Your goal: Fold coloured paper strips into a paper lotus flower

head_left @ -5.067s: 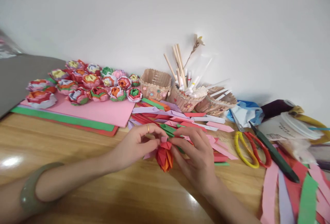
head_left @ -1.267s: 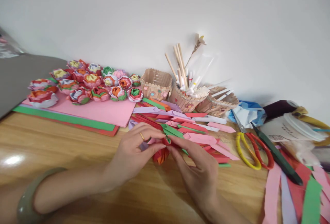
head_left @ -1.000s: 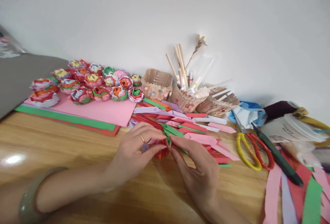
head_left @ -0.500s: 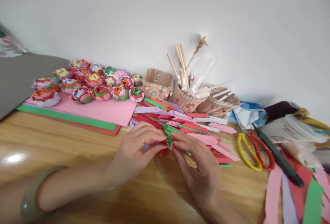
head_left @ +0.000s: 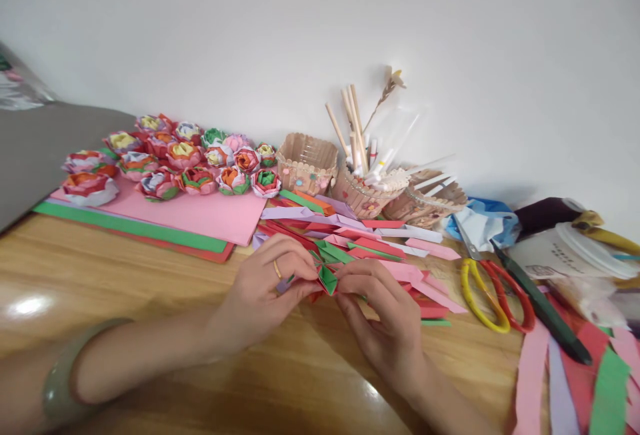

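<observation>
Between my two hands is a small piece of folded paper [head_left: 327, 279], green inside with red at its edges. My left hand [head_left: 275, 275] pinches its left side between thumb and fingers. On the other side, the fingertips and thumb of my right hand [head_left: 383, 308] are closed on its right edge. The fingers partly cover the piece, so its full shape is hidden. Just behind it lie many folded paper strips [head_left: 380, 248] in red, pink, green and lilac.
Several folded paper flowers [head_left: 183, 155] sit on stacked coloured sheets [head_left: 235, 211] at the left. Behind are decorated wooden-stick baskets [head_left: 307, 161], one holding sticks and pens. Scissors [head_left: 483, 295], a dark green cutter [head_left: 545, 308], a lidded tub [head_left: 570, 251] and cut paper strips [head_left: 607, 388] lie right.
The folded paper has opened wider, showing more green inside. My right hand has shifted slightly, and its fingers have drawn a little away from the left hand.
</observation>
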`<act>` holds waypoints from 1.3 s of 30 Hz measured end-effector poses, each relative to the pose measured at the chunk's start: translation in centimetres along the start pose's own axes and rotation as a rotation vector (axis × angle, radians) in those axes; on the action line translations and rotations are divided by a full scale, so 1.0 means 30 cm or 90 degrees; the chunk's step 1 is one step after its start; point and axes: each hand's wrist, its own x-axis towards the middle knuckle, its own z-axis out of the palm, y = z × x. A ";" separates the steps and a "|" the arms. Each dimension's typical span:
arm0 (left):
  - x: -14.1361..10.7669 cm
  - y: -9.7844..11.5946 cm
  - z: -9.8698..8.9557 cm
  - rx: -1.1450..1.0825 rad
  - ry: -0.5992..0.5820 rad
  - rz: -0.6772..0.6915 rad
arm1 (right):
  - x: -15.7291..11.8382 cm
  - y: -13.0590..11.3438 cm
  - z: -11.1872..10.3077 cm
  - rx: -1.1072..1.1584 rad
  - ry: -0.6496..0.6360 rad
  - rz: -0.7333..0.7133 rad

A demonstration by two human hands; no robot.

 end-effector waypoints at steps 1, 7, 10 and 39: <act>0.003 -0.001 -0.001 -0.002 -0.005 -0.002 | 0.003 0.003 -0.003 0.011 -0.014 -0.003; 0.001 -0.008 -0.003 -0.024 -0.034 -0.028 | 0.014 0.014 -0.012 0.109 -0.064 0.065; -0.003 -0.005 -0.002 -0.025 -0.026 -0.041 | 0.014 0.014 -0.011 0.142 -0.075 0.101; 0.022 0.006 -0.012 -0.253 -0.175 -0.406 | 0.008 0.016 0.015 0.460 -0.103 0.384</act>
